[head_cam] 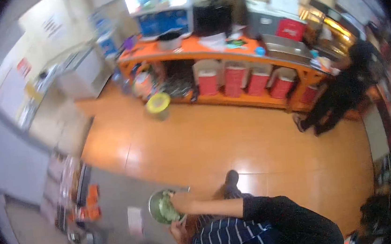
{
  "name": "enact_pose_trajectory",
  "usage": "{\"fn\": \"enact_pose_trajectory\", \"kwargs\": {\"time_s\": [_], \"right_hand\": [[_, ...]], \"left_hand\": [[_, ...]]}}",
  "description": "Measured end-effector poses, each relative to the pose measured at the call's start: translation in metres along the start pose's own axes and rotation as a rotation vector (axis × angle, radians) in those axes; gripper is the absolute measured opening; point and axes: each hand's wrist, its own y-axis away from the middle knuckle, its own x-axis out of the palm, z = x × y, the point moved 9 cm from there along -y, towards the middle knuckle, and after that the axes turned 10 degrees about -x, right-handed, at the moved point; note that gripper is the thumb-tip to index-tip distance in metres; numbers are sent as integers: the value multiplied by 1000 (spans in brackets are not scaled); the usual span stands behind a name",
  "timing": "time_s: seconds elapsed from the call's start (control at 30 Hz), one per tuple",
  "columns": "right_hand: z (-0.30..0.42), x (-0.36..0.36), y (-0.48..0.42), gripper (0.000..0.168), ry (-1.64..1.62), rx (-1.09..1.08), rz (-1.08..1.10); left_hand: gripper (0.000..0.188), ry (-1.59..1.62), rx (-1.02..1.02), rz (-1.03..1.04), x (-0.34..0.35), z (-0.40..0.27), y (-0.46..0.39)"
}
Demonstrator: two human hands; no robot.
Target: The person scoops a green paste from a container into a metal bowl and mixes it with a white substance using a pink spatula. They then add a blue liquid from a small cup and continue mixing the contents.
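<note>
A round metal bowl (158,217) with a pale green mixture (168,209) in it stands at the edge of a grey worktop (117,186), in front of my striped apron. My right hand (181,202) reaches into the bowl, its fingers at the mixture; blur hides whether they grip anything. Lower down, my left hand (178,229) is closed on the near rim of the bowl. Left of the bowl lies a small whitish packet or card (135,221) on the worktop.
Orange packets (92,204) and metal containers (81,237) are at the worktop's left. A yellow-topped bucket (158,103) stands on the orange floor. Beyond runs an orange counter (189,53) with red boxes (235,81) beneath. A person in dark clothes (344,90) stands at the right.
</note>
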Motion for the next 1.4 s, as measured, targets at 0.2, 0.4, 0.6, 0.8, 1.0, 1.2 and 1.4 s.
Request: {"fn": "enact_pose_trajectory", "kwargs": {"time_s": [0.2,0.4,0.6,0.8,1.0,1.2,1.4], "right_hand": [[-114,-37,13,25,-388,-90,-62],[-204,-131,55,24,-424,-177,-157],[-296,-146,93,34,-139,-78,-319],[-387,-239,129,44,-42,47,-174],[-496,-295,108,45,-40,363,-295],[-591,-359,51,41,-186,401,-502],[-750,-431,-10,22,-213,583,-725]], "left_hand": [[52,-247,-190,61,-14,19,-75],[34,-719,-181,232,217,25,-54],[70,-618,-390,408,338,94,-132],[73,-719,-344,492,451,144,-192],[70,-713,-376,458,546,178,-259],[68,-708,-386,429,646,187,-373],[44,-819,-482,420,775,206,-511]]}}
